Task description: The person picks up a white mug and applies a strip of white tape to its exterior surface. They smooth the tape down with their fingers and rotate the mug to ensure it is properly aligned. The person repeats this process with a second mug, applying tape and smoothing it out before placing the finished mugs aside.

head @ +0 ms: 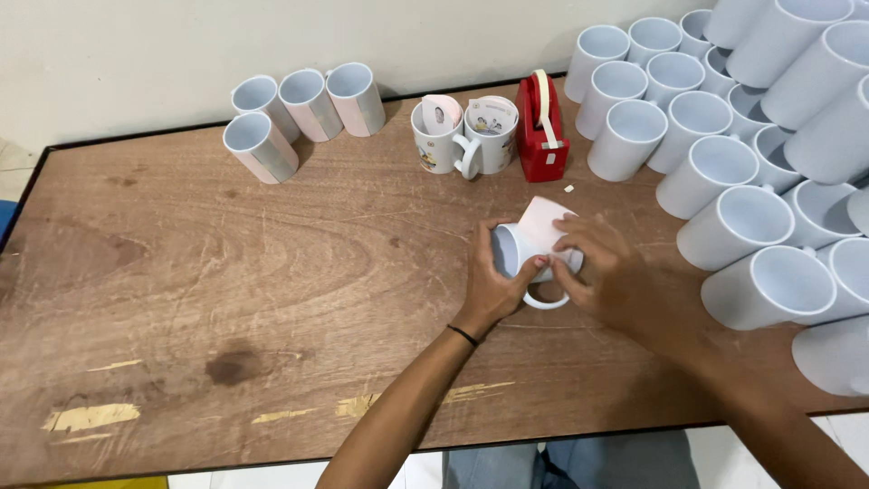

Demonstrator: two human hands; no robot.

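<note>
A white mug lies on its side on the wooden table, its mouth facing left and its handle toward me. My left hand grips the mug at its rim. My right hand presses a white paper sheet against the mug's body, fingers spread over it. One corner of the sheet sticks up above the mug.
A red tape dispenser stands behind the mug. Beside it are two printed mugs with paper rolls inside. Several wrapped mugs sit at the back left. Many plain white mugs are stacked along the right.
</note>
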